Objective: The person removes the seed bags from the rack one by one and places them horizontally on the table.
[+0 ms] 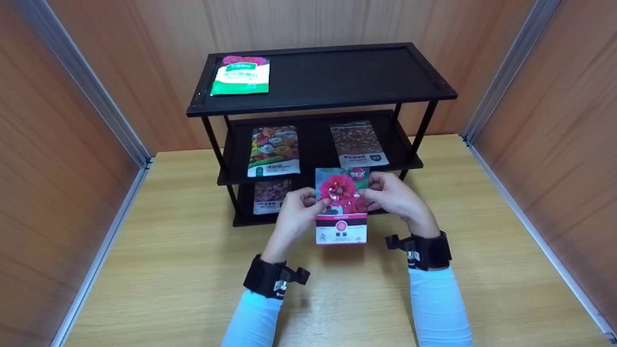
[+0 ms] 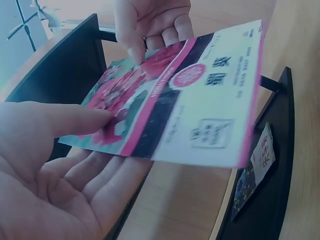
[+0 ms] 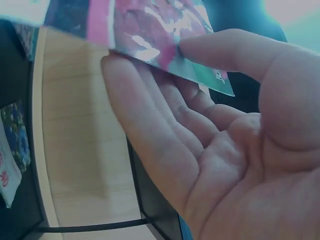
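A: What are the hands doing?
B: The left hand (image 1: 299,212) and right hand (image 1: 395,195) grasp opposite side edges of a pink-flower packet (image 1: 341,220), thumbs on its front. It is between them, above the tabletop (image 1: 168,250).
A: What is around them?
B: Just beyond the hands stands a black three-tier rack (image 1: 337,77); hands and packet block part of its lowest tier. Wood-grain panels (image 1: 318,24) rise behind and on both sides.
A: What do the tiers hold?
B: Top: a green-and-white packet (image 1: 241,79), toward the left hand's side. Middle: a mixed-flower packet (image 1: 274,149) beyond the left hand, and a reddish-brown packet (image 1: 357,142) nearer the right. Lowest: a purplish packet (image 1: 271,193), partly behind the left hand.
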A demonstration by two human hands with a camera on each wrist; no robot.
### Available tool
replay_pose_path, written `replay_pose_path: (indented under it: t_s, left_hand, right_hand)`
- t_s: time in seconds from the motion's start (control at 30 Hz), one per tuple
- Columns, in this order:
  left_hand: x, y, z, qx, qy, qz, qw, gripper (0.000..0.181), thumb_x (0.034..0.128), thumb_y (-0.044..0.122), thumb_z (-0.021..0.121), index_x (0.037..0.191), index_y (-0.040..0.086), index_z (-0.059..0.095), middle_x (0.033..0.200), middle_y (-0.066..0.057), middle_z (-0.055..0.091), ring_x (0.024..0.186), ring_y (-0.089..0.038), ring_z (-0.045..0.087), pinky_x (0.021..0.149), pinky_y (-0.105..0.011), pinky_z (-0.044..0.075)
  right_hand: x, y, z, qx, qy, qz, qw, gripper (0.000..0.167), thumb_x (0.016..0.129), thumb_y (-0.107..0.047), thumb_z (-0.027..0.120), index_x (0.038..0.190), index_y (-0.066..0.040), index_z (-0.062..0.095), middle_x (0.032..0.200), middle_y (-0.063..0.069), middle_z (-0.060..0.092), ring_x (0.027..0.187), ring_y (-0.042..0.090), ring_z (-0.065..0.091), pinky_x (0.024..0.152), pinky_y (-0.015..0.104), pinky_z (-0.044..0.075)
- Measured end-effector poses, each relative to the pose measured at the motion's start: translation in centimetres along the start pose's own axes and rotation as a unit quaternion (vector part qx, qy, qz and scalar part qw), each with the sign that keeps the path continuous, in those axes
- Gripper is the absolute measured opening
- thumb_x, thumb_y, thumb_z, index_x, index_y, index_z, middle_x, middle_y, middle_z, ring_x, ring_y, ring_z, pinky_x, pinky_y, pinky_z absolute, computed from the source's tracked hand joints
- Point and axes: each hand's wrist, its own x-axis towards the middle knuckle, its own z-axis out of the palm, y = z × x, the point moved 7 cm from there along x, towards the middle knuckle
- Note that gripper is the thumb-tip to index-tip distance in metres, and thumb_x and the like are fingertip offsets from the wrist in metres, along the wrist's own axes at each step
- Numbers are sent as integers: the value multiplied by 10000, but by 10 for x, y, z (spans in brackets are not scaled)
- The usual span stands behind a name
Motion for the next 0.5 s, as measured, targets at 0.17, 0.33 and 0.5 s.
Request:
replay_pose_path:
  t_s: [0.17,0.33,0.5]
  left_hand:
    - [1,-7,6,-27,-306,-263,9992,150,987,222,711,1057,91,727,832,-39,738,670,-186,578,527,-258,375]
    - [4,-17,14,-123,-503,-534,9972,124,999,180,678,1071,92,728,851,-63,738,649,-175,563,521,-257,392]
    - [5,-28,21,-319,-478,-627,9964,133,998,147,675,1089,75,741,882,-76,744,692,-177,626,582,-277,524]
  right_hand:
    - [0,2,-4,0,126,11,9999,133,985,-82,646,1043,10,569,826,137,663,817,266,730,794,470,618]
    - [5,13,-6,-86,71,152,9998,131,974,-74,655,996,-2,547,765,90,601,782,264,716,789,481,617]
    - [11,28,-4,85,-101,404,9991,135,969,-47,647,1030,14,544,825,128,644,831,296,717,823,511,604]
